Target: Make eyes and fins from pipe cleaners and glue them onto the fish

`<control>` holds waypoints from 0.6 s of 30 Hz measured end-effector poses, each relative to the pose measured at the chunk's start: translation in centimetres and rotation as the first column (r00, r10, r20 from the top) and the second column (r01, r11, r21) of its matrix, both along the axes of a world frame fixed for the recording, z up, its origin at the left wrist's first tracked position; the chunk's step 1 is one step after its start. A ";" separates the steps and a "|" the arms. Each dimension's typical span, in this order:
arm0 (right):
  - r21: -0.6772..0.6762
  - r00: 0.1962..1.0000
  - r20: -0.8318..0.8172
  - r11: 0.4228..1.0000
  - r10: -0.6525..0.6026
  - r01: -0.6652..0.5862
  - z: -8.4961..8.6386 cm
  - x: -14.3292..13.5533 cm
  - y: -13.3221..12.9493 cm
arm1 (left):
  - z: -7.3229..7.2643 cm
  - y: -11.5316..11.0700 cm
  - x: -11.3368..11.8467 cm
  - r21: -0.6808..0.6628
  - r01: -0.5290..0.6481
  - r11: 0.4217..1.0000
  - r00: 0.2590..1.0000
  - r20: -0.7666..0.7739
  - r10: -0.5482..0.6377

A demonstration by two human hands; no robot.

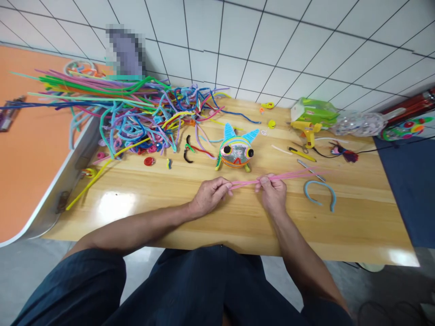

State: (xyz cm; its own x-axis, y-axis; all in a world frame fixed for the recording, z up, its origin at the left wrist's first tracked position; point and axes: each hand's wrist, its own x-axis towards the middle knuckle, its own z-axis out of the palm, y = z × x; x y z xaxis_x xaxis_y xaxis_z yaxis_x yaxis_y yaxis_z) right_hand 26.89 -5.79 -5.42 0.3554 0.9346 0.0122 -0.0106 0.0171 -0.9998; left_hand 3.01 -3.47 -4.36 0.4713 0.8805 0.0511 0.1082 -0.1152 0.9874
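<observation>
Several pink pipe cleaners (245, 182) stretch between my two hands, low over the wooden table. My left hand (212, 194) pinches their left end with closed fingers. Closed around them further right is my right hand (272, 190), and their loose ends fan out beyond it to the right. Just behind the pipe cleaners stands a colourful round figure (237, 153) with blue pointed ears, black-and-yellow eyes and a red mouth. A curved light-blue pipe cleaner (320, 184) lies to the right of my right hand.
A tangled heap of coloured pipe cleaners (136, 122) covers the back left. At the right are a yellow glue gun (307, 131), a yellow cutter (302, 154), a silver pen-like tool (311, 170) and a green box (314, 112). An orange surface (30, 158) adjoins the table's left side.
</observation>
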 end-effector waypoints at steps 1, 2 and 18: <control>0.001 1.000 -0.004 1.000 0.002 -0.002 -0.1 0.0 0.0 | 0.0 0.0 0.0 0.000 -0.004 1.000 1.000 0.006 0.004; 0.000 1.000 -0.009 1.000 0.005 -0.005 -0.1 0.0 -0.1 | -0.1 0.0 0.0 0.000 -0.012 1.000 1.000 0.008 0.012; 0.071 0.956 -0.259 0.984 -0.141 0.164 1.5 1.5 0.9 | 0.4 0.3 -0.1 0.343 -0.092 0.935 0.996 0.037 0.085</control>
State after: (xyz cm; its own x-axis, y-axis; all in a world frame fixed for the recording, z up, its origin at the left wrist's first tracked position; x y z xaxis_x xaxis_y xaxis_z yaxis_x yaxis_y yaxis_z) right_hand 28.36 -4.94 -3.92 0.4962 0.8681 -0.0140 -0.2520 0.1286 -0.9591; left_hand 2.86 -3.20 -3.97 0.3877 0.8455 0.3673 0.1129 -0.4390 0.8914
